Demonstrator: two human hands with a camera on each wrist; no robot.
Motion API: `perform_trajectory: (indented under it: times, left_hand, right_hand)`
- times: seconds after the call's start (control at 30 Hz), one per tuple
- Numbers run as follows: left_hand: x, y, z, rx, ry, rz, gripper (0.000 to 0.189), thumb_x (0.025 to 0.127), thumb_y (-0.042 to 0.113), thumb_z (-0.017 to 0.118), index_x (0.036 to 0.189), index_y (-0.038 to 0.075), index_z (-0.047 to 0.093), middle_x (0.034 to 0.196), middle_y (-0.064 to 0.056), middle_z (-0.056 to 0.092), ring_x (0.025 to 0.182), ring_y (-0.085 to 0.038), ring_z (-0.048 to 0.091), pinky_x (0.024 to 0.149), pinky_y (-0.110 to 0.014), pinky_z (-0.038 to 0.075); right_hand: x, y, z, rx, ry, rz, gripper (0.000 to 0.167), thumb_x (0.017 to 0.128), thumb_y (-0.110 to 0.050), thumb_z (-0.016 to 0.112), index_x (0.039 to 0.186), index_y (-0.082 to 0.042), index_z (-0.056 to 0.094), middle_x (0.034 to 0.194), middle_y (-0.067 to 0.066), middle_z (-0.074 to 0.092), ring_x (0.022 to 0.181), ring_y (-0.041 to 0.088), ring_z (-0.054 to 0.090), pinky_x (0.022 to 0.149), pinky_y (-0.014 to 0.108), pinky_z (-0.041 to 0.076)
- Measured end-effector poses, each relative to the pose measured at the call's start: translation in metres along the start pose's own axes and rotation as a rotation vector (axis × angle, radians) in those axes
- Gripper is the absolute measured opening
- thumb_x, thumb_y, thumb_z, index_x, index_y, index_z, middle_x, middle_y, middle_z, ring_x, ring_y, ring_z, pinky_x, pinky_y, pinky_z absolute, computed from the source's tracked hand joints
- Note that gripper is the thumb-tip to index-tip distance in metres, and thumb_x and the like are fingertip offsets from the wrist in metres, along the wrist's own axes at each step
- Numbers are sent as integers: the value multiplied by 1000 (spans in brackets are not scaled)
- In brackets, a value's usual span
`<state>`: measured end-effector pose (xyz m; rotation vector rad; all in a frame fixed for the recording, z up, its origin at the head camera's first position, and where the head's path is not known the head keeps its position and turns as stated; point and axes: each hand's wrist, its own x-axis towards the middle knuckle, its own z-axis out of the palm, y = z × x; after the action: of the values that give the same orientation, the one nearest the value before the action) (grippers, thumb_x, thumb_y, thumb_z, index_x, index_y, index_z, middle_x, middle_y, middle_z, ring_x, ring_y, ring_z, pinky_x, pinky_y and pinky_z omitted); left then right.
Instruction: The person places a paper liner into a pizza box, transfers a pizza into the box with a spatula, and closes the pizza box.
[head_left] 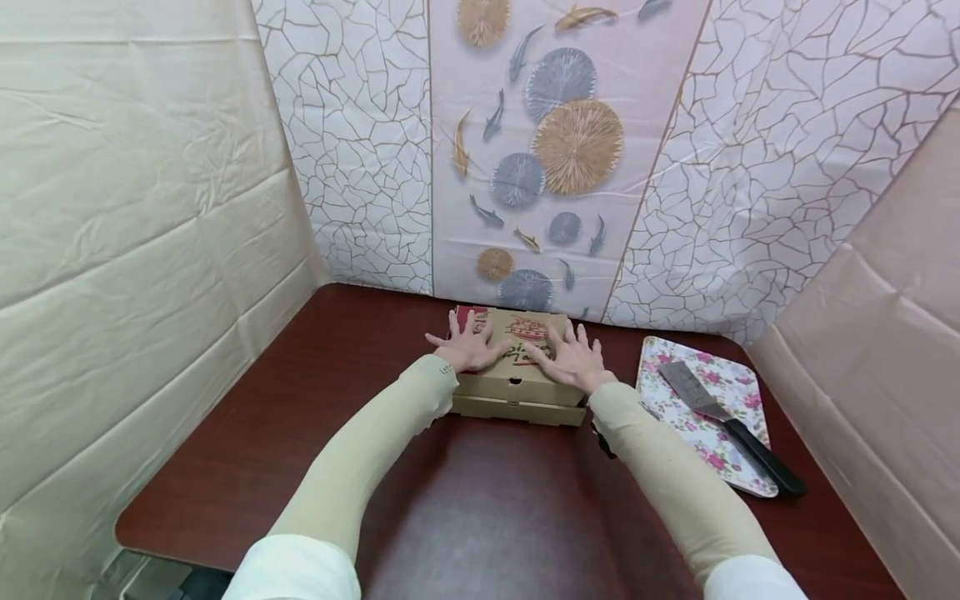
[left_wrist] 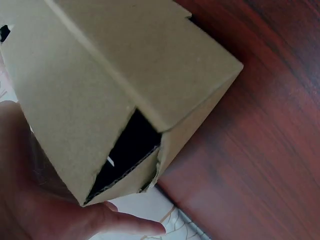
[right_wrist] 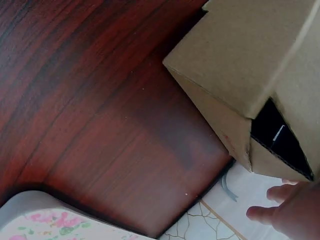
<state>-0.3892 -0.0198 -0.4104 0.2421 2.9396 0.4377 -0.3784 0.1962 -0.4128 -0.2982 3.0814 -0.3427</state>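
Observation:
A brown cardboard pizza box (head_left: 517, 386) with red and dark print on its lid stands at the back middle of the table. Its front shows an upper and a lower layer; whether these are two stacked boxes I cannot tell. My left hand (head_left: 468, 346) rests on the lid's left side, fingers spread. On the right side of the lid lies my right hand (head_left: 573, 360), its fingers also spread. Both wrist views show dark gaps at the box corners, with the left hand (left_wrist: 55, 200) and right hand (right_wrist: 287, 207) partly in sight beyond the cardboard.
To the right lies a floral tray (head_left: 678, 417), with a black-handled metal spatula (head_left: 738, 429) across it. The dark red-brown table (head_left: 337, 358) meets a patterned wall cloth (head_left: 360, 167) behind the box. Pale cloth walls stand at both sides.

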Motion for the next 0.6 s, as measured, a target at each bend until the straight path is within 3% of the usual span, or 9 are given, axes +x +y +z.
perform_trajectory:
  times: [0.6]
  left_hand:
    - [2,-7,24,16,-14,0,76,91,74,27,155,34,15,165,-2,-2,150,-38,-12,101,-82,5]
  right_hand:
    - [2,1,28,7,5,-23,87,91,-73,27,156,-15,18,162,22,5,151,38,1,116,65,8]
